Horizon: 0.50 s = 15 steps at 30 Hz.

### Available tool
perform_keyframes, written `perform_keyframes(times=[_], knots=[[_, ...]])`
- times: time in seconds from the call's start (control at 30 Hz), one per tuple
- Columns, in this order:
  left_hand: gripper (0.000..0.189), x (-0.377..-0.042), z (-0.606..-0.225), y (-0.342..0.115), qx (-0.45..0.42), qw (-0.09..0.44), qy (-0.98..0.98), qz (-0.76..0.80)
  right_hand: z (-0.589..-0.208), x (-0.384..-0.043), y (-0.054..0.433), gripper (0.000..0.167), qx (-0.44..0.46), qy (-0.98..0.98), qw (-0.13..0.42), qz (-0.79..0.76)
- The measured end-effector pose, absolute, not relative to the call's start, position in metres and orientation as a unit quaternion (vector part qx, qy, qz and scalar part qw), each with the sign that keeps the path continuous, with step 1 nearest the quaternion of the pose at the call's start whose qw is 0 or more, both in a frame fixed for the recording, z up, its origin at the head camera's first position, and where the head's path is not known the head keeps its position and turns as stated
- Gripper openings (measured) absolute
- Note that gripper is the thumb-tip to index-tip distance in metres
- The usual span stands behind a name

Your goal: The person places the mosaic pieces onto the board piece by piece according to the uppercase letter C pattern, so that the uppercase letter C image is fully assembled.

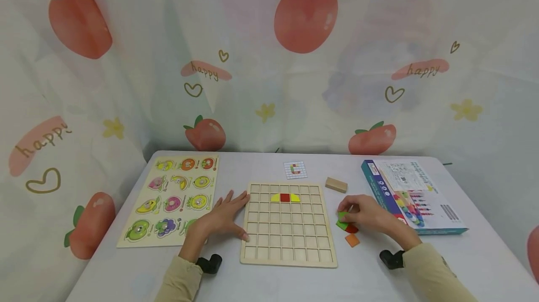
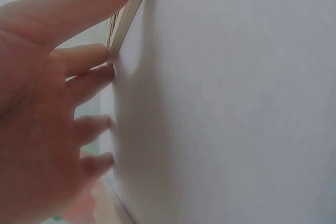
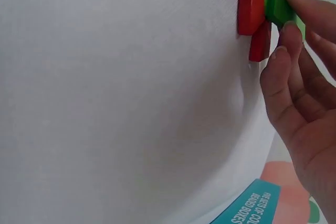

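A wooden grid board [image 1: 288, 241] lies flat in the middle of the table. In its upper rows sits a red square block [image 1: 285, 197] between two yellow curved pieces, the left yellow piece [image 1: 275, 197] and the right yellow piece [image 1: 295, 197]. My left hand [image 1: 216, 218] touches the board's left edge with thumb and index finger, fingers spread. Right of the board, my right hand [image 1: 365, 213] pinches a green block [image 3: 281, 1] between thumb and fingertips. Beneath and beside it are another green piece, red blocks [image 3: 252, 9] and an orange square block [image 1: 352, 240].
A fruit puzzle board [image 1: 141, 208] lies at the left. A small pattern card [image 1: 295, 170] is behind the grid board, with a plain wooden block [image 1: 336, 184] to its right. A printed box [image 1: 433, 204] lies at the right, and a patterned cloth [image 1: 269, 87] hangs behind the table.
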<state>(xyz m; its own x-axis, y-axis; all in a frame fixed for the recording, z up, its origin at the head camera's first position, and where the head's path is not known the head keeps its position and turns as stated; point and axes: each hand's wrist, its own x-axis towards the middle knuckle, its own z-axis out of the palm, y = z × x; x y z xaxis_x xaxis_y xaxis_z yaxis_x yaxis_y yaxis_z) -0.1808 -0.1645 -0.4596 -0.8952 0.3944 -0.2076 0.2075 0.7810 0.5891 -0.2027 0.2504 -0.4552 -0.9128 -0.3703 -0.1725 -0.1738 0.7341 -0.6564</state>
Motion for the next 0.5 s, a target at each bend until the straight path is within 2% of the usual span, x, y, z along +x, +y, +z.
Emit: perform_keyframes(times=[0.1, 0.33, 0.5], knots=[[0.111, -0.182, -0.462, -0.165, 0.162, 0.159, 0.931, 0.285, -0.454, -0.205, 0.248, 0.014, -0.154, 0.919, 0.133, -0.338], [0.111, -0.183, -0.465, -0.165, 0.162, 0.159, 0.932, 0.284, -0.449, -0.208, 0.241, 0.017, -0.169, 0.912, 0.114, -0.356], [0.110, -0.184, -0.465, -0.165, 0.161, 0.160, 0.932, 0.284, -0.449, -0.211, 0.232, 0.019, -0.174, 0.904, 0.118, -0.374]])
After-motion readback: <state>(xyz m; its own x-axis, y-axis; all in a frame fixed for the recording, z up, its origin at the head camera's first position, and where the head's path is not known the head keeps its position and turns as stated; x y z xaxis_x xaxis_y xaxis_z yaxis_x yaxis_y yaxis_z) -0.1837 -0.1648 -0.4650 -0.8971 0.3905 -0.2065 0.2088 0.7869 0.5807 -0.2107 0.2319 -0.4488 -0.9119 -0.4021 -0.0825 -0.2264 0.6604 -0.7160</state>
